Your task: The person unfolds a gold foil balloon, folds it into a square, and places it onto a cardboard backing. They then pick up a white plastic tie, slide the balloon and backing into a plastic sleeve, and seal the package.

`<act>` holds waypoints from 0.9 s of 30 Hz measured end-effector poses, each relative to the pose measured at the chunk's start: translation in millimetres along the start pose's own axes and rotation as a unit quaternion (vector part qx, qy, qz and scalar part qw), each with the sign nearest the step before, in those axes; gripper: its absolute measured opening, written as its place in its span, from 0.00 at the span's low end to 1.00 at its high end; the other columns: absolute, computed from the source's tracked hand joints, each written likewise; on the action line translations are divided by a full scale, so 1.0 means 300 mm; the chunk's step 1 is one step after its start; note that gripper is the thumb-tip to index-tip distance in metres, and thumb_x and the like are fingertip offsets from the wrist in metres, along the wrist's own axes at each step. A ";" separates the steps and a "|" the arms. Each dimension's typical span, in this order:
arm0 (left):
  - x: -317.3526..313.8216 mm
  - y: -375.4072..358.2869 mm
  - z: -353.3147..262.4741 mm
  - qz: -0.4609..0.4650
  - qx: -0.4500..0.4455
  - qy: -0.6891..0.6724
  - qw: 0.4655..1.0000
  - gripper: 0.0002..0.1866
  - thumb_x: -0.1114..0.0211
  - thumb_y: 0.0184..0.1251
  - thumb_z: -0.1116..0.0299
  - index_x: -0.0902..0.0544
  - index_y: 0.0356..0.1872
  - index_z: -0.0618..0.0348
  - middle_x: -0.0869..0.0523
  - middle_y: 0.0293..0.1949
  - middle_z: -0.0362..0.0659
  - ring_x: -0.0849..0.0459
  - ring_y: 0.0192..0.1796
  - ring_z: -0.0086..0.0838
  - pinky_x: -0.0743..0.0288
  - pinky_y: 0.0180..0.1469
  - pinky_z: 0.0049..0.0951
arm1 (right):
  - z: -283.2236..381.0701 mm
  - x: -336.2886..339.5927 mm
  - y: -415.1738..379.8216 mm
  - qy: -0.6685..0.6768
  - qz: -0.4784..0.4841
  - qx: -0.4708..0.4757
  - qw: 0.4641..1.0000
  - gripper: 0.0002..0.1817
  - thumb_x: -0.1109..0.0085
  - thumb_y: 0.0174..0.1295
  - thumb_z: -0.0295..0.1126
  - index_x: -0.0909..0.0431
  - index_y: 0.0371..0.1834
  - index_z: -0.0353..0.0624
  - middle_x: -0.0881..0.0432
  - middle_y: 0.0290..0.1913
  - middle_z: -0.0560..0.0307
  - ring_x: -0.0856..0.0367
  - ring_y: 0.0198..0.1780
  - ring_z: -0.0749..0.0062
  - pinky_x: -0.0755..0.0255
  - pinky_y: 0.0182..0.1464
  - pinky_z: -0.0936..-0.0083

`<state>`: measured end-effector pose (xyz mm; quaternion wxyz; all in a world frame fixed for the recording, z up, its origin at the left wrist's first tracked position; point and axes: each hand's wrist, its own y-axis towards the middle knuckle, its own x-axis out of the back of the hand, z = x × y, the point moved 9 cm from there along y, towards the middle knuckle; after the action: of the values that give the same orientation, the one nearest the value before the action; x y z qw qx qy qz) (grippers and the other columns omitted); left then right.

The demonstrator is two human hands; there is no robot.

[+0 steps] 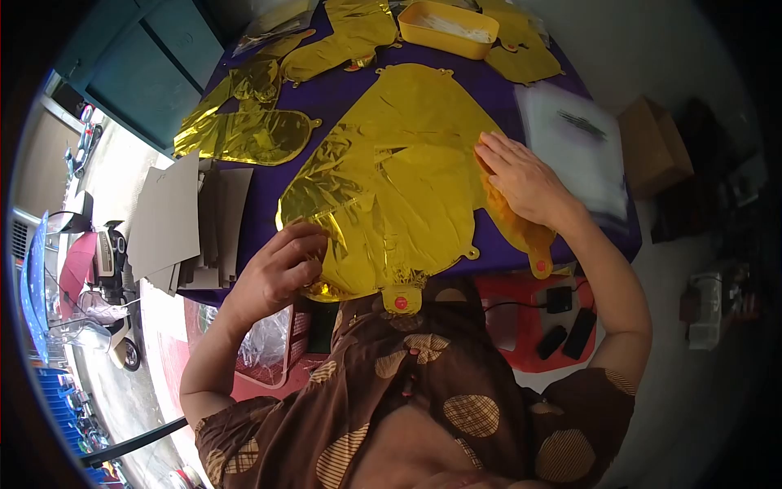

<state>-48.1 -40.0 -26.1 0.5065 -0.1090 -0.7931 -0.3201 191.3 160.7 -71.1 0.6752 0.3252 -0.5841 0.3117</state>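
A large gold foil balloon (415,196) lies flat and uninflated on the purple tablecloth (342,102) in front of me. Its lower edge, with a tab bearing a red mark, hangs at the table's near side. My left hand (285,262) has its fingers curled around the balloon's lower left edge, where the foil is creased. On the right side, my right hand (521,179) rests flat with fingers stretched out over a folded part of the gold foil. A second tab with a red dot sticks out below that hand.
More flat gold foil balloons (252,114) lie at the back and left. A yellow tray (448,31) holds thin white items. Clear plastic bags (570,147) are stacked right, grey cardboard sheets (171,216) left. A red stool (509,330) with black devices stands below the table.
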 end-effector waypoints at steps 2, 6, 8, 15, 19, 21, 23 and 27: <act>-0.001 0.006 0.004 0.010 -0.010 0.006 1.000 0.13 0.32 0.43 0.78 0.22 0.33 0.63 0.17 0.49 0.50 0.19 0.58 0.50 0.22 0.60 0.46 | -0.002 0.000 0.001 0.000 0.001 0.000 1.000 0.25 0.52 0.72 0.29 0.35 0.72 0.35 0.40 0.78 0.44 0.45 0.80 0.54 0.49 0.80 0.61; 0.002 0.025 0.003 0.013 -0.028 0.013 0.999 0.14 0.30 0.42 0.78 0.23 0.33 0.62 0.17 0.49 0.49 0.19 0.58 0.49 0.24 0.64 0.48 | -0.007 -0.001 -0.002 -0.003 -0.002 0.002 1.000 0.25 0.52 0.73 0.32 0.34 0.72 0.35 0.39 0.78 0.44 0.44 0.80 0.54 0.49 0.80 0.60; 0.005 0.028 0.002 0.008 -0.030 0.012 0.999 0.15 0.29 0.41 0.78 0.24 0.33 0.61 0.18 0.48 0.49 0.19 0.58 0.49 0.24 0.63 0.48 | -0.009 -0.002 -0.002 -0.003 -0.003 0.003 1.000 0.25 0.53 0.74 0.33 0.34 0.72 0.36 0.39 0.78 0.43 0.44 0.80 0.54 0.49 0.80 0.60; 0.004 0.019 0.004 0.003 -0.019 0.024 1.000 0.16 0.29 0.39 0.77 0.25 0.32 0.62 0.18 0.47 0.48 0.19 0.56 0.48 0.23 0.62 0.47 | -0.014 -0.003 0.001 -0.008 0.000 0.006 1.000 0.25 0.54 0.74 0.33 0.34 0.72 0.36 0.39 0.78 0.42 0.44 0.80 0.53 0.49 0.80 0.60; 0.009 0.023 0.006 0.006 -0.010 0.024 1.000 0.15 0.30 0.39 0.76 0.25 0.31 0.62 0.18 0.47 0.48 0.19 0.56 0.48 0.23 0.60 0.45 | -0.018 -0.003 0.001 -0.011 0.005 0.005 1.000 0.25 0.55 0.75 0.34 0.35 0.72 0.36 0.39 0.78 0.42 0.44 0.80 0.53 0.49 0.80 0.60; 0.011 0.024 0.009 0.005 -0.010 0.023 1.000 0.15 0.30 0.39 0.76 0.25 0.30 0.62 0.17 0.47 0.48 0.19 0.56 0.48 0.22 0.59 0.44 | -0.017 -0.002 0.002 -0.010 0.006 0.003 1.000 0.25 0.55 0.75 0.34 0.35 0.73 0.36 0.39 0.78 0.42 0.44 0.80 0.53 0.49 0.80 0.59; 0.010 0.025 0.012 0.008 -0.008 0.023 1.000 0.14 0.30 0.40 0.76 0.25 0.30 0.62 0.17 0.47 0.48 0.19 0.57 0.47 0.23 0.60 0.44 | -0.012 0.002 0.003 -0.008 0.006 0.001 1.000 0.25 0.54 0.74 0.32 0.35 0.72 0.35 0.39 0.78 0.43 0.44 0.80 0.53 0.49 0.80 0.60; 0.008 0.027 0.015 0.025 -0.009 0.028 0.999 0.14 0.30 0.40 0.77 0.24 0.31 0.62 0.16 0.47 0.47 0.19 0.58 0.46 0.25 0.65 0.46 | -0.009 0.005 0.003 -0.006 0.007 0.003 1.000 0.25 0.54 0.74 0.32 0.35 0.72 0.35 0.39 0.77 0.42 0.44 0.80 0.53 0.48 0.80 0.60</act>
<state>-48.5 -31.3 -22.1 0.5353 -0.1245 -0.7726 -0.3177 192.4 163.4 -69.8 0.6687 0.3246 -0.5894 0.3162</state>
